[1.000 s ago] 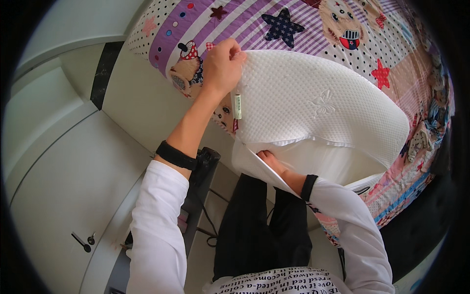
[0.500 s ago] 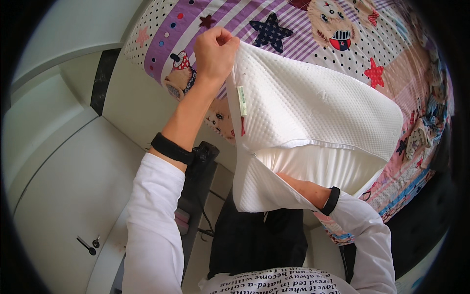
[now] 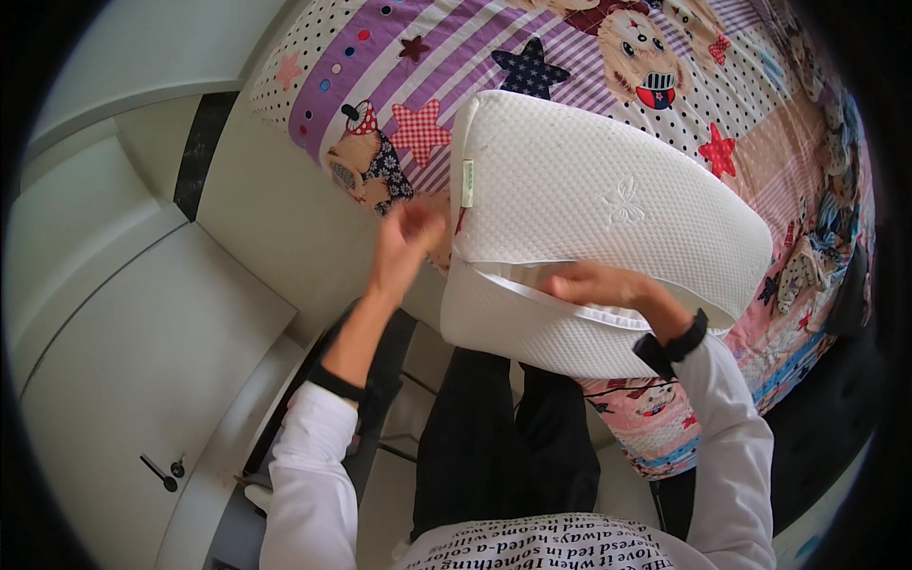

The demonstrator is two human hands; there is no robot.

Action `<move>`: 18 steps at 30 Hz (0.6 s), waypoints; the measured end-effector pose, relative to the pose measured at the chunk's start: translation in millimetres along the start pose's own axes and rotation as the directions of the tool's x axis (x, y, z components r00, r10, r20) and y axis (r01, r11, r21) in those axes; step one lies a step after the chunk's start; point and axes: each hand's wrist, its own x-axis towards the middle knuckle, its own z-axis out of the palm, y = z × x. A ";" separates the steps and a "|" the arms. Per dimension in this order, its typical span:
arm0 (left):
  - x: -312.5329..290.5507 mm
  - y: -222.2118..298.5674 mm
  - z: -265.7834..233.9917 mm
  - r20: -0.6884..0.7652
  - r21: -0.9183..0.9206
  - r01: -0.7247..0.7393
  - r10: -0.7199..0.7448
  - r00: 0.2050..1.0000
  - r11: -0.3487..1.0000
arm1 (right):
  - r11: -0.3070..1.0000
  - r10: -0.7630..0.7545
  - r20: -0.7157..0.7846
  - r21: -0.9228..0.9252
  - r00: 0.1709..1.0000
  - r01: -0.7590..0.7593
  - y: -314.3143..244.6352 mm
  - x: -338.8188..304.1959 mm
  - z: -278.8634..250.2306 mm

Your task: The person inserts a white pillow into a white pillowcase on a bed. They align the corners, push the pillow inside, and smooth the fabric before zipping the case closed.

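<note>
A white pillow (image 3: 551, 171) in a quilted cover with an embroidered flower lies tilted at the bed's near edge. Its cover gapes along the near side, where a zipper edge (image 3: 532, 293) runs and pale inner fabric shows. My right hand (image 3: 608, 287) is at this gap, its fingers curled in; what they hold, if anything, is hidden. Off the pillow's left end hovers my left hand (image 3: 410, 242), apart from the cover and smeared by motion, so its fingers are unclear. A small light label (image 3: 467, 183) is sewn on the pillow's left seam.
The bed (image 3: 456, 52) under it has a patterned cover with stars and bears. Bunched clothes (image 3: 822, 242) lie at its right side. To the left is a white door (image 3: 133, 380) with a dark handle; a dark low cabinet (image 3: 389, 356) stands by my left arm.
My left hand has let go of the cover's far left corner and moved down toward me. The pillow now fills the cover, and my right hand has come out of the opening to its edge.
</note>
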 end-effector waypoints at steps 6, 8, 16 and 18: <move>-99.2 -86.2 26.7 0.196 -0.011 0.239 -0.232 0.953 0.971 | 0.798 -0.126 -0.292 -0.597 0.948 -0.078 25.4 -23.2 53.5; -103.1 -87.5 23.9 0.099 0.052 0.217 -0.221 0.970 0.975 | 0.763 -0.112 -0.429 -0.615 0.896 -0.199 24.7 -19.4 50.7; -59.3 -14.1 1.1 -0.173 0.371 -0.210 0.289 0.941 0.904 | 0.864 -0.361 -0.705 -0.500 0.610 -0.067 1.9 -19.2 12.3; -55.1 -17.4 -9.9 -0.238 0.431 -0.058 0.175 0.955 0.900 | 0.824 -0.409 -0.656 -0.564 0.634 -0.051 5.3 -32.4 21.9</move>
